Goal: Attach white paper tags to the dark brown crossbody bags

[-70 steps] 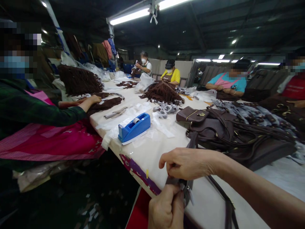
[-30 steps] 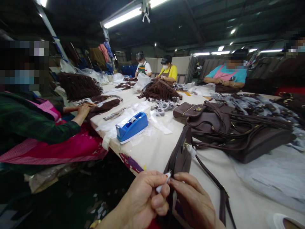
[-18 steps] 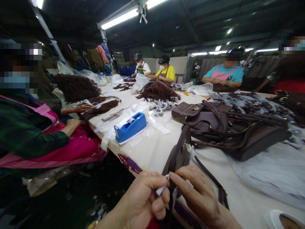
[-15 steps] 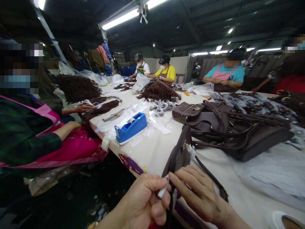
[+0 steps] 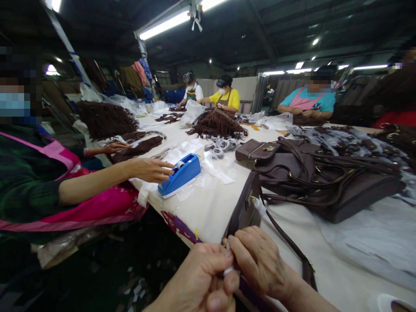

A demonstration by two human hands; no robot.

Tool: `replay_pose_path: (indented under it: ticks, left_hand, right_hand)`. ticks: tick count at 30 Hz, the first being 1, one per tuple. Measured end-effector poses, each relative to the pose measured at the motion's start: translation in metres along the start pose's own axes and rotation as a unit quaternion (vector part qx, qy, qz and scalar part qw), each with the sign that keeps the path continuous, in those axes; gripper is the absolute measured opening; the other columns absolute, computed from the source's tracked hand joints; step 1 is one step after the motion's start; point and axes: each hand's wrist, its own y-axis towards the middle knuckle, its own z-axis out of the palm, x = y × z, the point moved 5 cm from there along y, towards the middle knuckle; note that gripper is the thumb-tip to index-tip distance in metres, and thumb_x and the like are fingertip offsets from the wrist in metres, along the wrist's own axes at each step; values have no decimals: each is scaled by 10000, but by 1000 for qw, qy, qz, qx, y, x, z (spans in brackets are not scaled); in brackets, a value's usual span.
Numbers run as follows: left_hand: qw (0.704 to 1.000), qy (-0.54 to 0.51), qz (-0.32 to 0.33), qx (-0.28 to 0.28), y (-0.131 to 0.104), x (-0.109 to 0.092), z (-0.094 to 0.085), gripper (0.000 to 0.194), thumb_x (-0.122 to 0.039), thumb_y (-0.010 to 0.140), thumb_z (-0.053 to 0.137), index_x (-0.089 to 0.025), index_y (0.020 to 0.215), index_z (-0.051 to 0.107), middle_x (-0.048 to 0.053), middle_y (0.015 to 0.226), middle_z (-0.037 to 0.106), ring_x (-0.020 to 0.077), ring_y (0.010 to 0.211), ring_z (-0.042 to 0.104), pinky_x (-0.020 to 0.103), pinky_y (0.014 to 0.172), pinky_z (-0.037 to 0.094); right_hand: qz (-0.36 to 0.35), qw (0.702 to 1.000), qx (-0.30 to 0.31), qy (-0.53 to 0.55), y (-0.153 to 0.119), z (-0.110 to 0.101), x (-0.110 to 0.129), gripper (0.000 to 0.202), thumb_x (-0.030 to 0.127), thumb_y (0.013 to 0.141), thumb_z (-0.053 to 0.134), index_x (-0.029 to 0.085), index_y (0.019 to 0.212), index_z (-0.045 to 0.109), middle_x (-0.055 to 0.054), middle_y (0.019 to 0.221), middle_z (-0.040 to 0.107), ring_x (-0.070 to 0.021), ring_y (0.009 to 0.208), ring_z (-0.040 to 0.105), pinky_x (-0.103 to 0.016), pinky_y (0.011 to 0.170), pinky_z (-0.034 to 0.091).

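Observation:
Low in the view, my left hand (image 5: 204, 275) pinches a small white strip (image 5: 228, 271) between thumb and curled fingers. Close against it, my right hand (image 5: 258, 262) has its fingers bent and pressed together at the upper end of the strip; what sits in its fingertips is hidden. Just beyond both hands a dark brown handbag (image 5: 244, 207) stands at the table edge. White wrapping (image 5: 259, 205) covers the hardware where its thin strap (image 5: 287, 234) begins, and the strap hangs down to the right of my right hand.
A co-worker's hand (image 5: 154, 170) touches a blue tape dispenser (image 5: 182, 175) on the pale table (image 5: 208, 212). Brown handbags (image 5: 351, 197) lie piled at right beside plastic sheets (image 5: 367, 238). Fringed brown pieces (image 5: 217, 123) are heaped farther back. Several people sit around the table.
The co-worker at left has reached over to the tape dispenser. My right hand's fingers have curled in more, and the white strip now shows less between my hands.

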Motion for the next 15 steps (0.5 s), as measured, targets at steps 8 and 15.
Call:
replay_pose_path:
  ticks: [8, 15]
  left_hand:
    - [984, 173, 45, 10, 1, -13, -3, 346, -364, 718, 569, -107, 486, 563, 28, 436, 530, 40, 293, 366, 187, 328, 166]
    - [968, 243, 41, -41, -2, -14, -17, 438, -545, 620, 660, -111, 609, 604, -5, 454, 506, 54, 375, 354, 190, 374, 181]
  right_hand:
    - [27, 999, -5, -21, 10, -1, 6, 212, 61, 857, 318, 63, 935, 515, -54, 586, 543, -168, 537, 469, -301, 506, 367]
    - [57, 996, -11, -71, 17, -4, 11, 281, 66, 833, 296, 13, 992, 522, -55, 563, 537, -171, 519, 491, -307, 499, 377]
